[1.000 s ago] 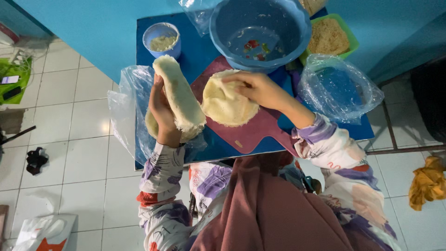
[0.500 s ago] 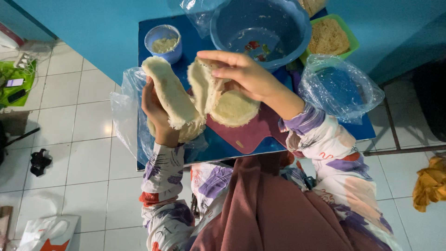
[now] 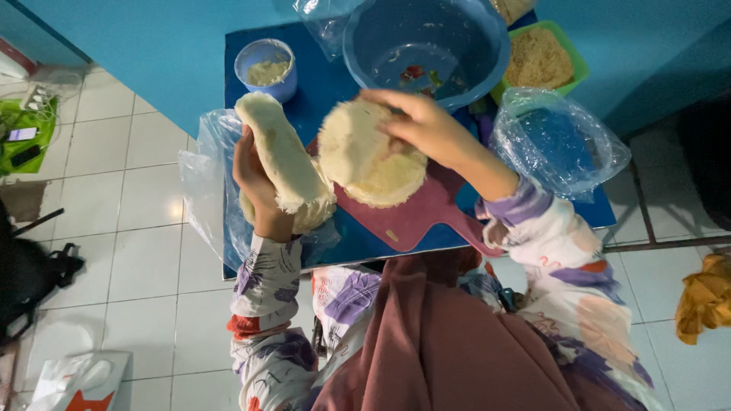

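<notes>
Peeling one thin round wrapper [image 3: 358, 148] off the stack: the right hand [image 3: 422, 125] is pinching its upper edge, fingers closed on it, and is lifting it so it is standing tilted over the maroon cutting board [image 3: 415, 217]. A second pale sheet [image 3: 392, 183] is lying flat on the board beneath, touching the lifted one along its lower edge.

The left hand [image 3: 255, 179] is gripping the wrapper stack [image 3: 285, 164] from behind, fingers wrapped round it, holding it nearly upright above the open plastic bag [image 3: 205, 190] at the table's left edge.

My read on doing this well: the sheets look thin and floppy, so pulling slowly from the rim and keeping the pull parallel to the sheet is lowering tear risk. Supporting the middle before laying it flat is helping avoid folds. Keeping the stack off the board is leaving landing room.

Around it, all on the blue table [image 3: 320, 106]:
- big blue basin [image 3: 426, 42] just behind the right hand, a few red and green scraps inside
- small blue cup [image 3: 265, 68] with a pale mix, behind the stack
- green tray of crumbs [image 3: 541, 61], back right
- plastic-covered bowl [image 3: 560, 141], right of the forearm

Obstacles: the basin rim is close to the raised hand, and the board is already partly taken by the flat sheet. The bag is hanging over the table edge.
</notes>
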